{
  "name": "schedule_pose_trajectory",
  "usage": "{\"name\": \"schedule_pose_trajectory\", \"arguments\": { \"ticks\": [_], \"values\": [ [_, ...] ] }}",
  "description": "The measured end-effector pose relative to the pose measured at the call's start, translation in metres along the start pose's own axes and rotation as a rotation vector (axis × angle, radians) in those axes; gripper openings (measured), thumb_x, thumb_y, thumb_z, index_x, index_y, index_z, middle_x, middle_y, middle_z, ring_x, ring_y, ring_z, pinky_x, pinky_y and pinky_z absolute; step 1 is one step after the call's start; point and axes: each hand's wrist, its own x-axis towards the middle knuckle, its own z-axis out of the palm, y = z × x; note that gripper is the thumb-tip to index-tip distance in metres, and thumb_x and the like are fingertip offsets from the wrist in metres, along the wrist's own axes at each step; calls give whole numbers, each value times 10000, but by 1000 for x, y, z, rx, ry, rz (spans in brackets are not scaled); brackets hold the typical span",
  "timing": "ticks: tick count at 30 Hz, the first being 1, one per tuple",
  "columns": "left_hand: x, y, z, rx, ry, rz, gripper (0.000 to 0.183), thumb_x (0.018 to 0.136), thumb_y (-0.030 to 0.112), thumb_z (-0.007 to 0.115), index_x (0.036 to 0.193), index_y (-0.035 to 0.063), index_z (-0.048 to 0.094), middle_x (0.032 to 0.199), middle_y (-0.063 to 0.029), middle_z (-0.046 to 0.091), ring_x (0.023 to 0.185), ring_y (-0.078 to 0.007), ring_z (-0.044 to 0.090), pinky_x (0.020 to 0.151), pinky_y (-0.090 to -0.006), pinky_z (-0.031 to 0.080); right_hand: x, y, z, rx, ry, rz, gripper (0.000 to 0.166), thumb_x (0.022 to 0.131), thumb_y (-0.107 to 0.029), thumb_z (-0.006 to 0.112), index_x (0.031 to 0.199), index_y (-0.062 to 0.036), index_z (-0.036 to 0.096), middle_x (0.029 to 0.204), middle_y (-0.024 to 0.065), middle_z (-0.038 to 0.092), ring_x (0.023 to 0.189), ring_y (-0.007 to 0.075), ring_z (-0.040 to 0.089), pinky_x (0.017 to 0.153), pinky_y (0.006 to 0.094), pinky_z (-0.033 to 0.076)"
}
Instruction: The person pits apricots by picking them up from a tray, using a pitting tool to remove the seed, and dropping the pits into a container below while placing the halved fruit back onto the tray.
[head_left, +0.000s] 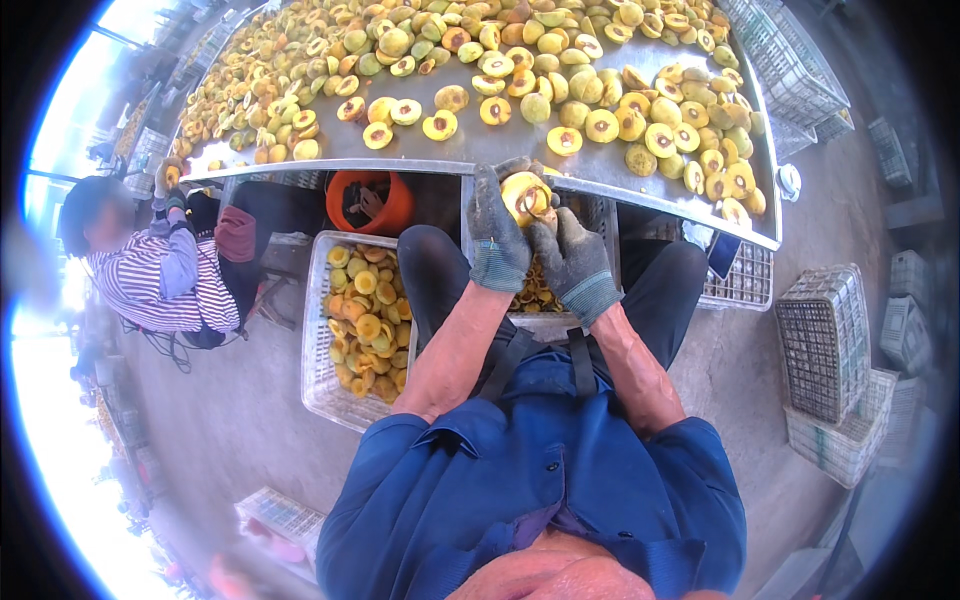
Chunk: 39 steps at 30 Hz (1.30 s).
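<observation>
My left hand (498, 232), in a dark grey work glove, holds a yellow peach half (520, 196) with its cut face up, just over the front edge of the steel table (442, 155). My right hand (576, 259), gloved alike, grips a small pitting tool with a curved metal loop (537, 201). The loop rests against the cut face of the fruit; most of its handle is hidden by my fingers. Between my knees, partly covered by my hands, a crate (545, 321) holds peach scraps. Many peach halves (601, 126) lie on the table, several with the stone showing.
At my left stands a white plastic crate (309, 375) of hollowed peach halves. An orange bucket (401, 206) is under the table. A co-worker (161, 262) sits further left, handling fruit. Stacked crates (825, 345) stand on the right; a phone (724, 255) hangs near the table's right corner.
</observation>
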Motion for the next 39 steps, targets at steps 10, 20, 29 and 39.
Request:
{"name": "schedule_pose_trajectory", "arguments": {
  "ticks": [10, 20, 29, 39],
  "values": [
    [4, 10, 16, 122, 132, 22, 466, 1061, 371, 385, 1001, -11, 645, 860, -135, 690, 698, -201, 677, 662, -306, 572, 7, 7, -5, 125, -83, 26, 343, 976, -346, 585, 960, -5, 612, 778, 284, 642, 774, 463, 656, 635, 476, 500],
    [4, 18, 39, 410, 48, 194, 566, 1074, 397, 371, 961, -49, 700, 836, -131, 721, 737, -186, 695, 692, -294, 568, 6, 2, -15, 393, -148, 64, 332, 1027, -289, 523, 938, 12, 630, 697, 88, 619, 655, 157, 586, 611, 330, 473],
    [15, 21, 30, 389, -228, 169, 595, 1057, 436, 407, 877, -51, 696, 808, -149, 710, 691, -211, 682, 654, -312, 560, 3, 1, -20, 378, -140, 5, 320, 1028, -259, 523, 852, -12, 626, 676, -5, 588, 619, 72, 494, 550, 283, 431],
    [23, 25, 25, 386, -589, -61, 539, 1033, 348, 427, 769, -54, 670, 758, -183, 681, 696, -259, 651, 697, -355, 528, -4, 9, -49, 1062, -718, 566, 356, 992, -451, 571, 795, -158, 529, 595, -55, 448, 440, 49, 384, 360, 222, 259]
  ]
}}
